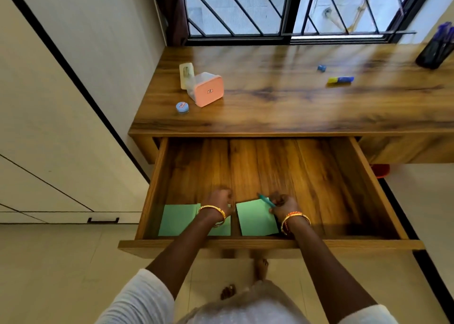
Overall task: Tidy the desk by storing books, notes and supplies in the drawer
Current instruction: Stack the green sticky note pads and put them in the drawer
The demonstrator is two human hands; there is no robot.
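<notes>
The wooden drawer [368, 176] stands pulled out under the desk [282, 107]. Green notes lie at its front: one stack at the left [177, 219] and one near the middle [255, 219]. My right hand [282, 205] grips a teal pen [265, 199] over the middle green note. My left hand [219, 199] hovers low in the drawer between the two stacks, fingers curled; blur hides whether it holds anything. On the desk lie a yellow-blue highlighter [340, 80] and a small blue sharpener [321, 68].
A pink-lidded box [207, 90], a white case [185, 74] and a round blue tin [182, 107] sit at the desk's left. A black pen holder [434, 53] stands far right. A window lies behind; a wall closes the left side.
</notes>
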